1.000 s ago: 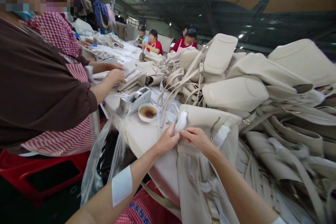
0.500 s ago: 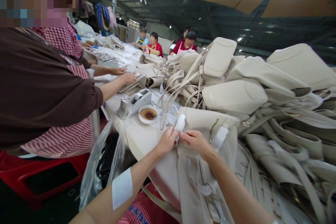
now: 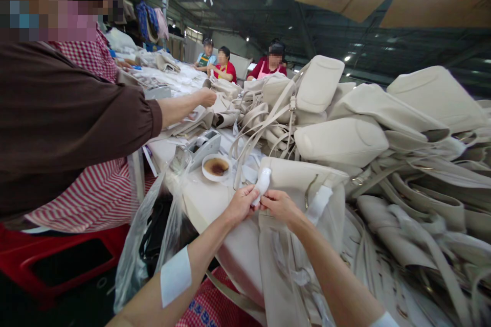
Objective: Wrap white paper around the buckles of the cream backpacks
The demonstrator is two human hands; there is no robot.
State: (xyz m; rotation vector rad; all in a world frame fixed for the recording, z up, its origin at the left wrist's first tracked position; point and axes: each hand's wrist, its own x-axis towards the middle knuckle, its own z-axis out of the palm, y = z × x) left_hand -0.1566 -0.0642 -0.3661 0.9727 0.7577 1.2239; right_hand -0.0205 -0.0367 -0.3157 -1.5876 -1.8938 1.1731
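Note:
Before me lies a cream bag (image 3: 295, 171), its upper edge facing away, with a white-wrapped strap end (image 3: 263, 182) at its left. My left hand (image 3: 241, 204) is closed, pinching the lower part of this white wrapping. Close against it, the fingertips of my right hand (image 3: 279, 206) pinch at the same wrapping's lower end. Whether the wrapping is paper or thin foam I cannot tell. A second white wrapping (image 3: 321, 199) covers a strap part on the bag's right side, near my right wrist. Clear plastic film lies over the bag's lower part.
A large heap of cream bags (image 3: 341, 138) rises behind and to the right. At left on the table stand a white dish (image 3: 216, 167) of brown liquid and a tape dispenser (image 3: 203, 147). A co-worker's arm (image 3: 180, 107) reaches over the table, above a red stool (image 3: 72, 260).
The co-worker's near hand has lifted and moved away to the right across the table. My hands stay almost in place, with slight finger movement at the white wrapping.

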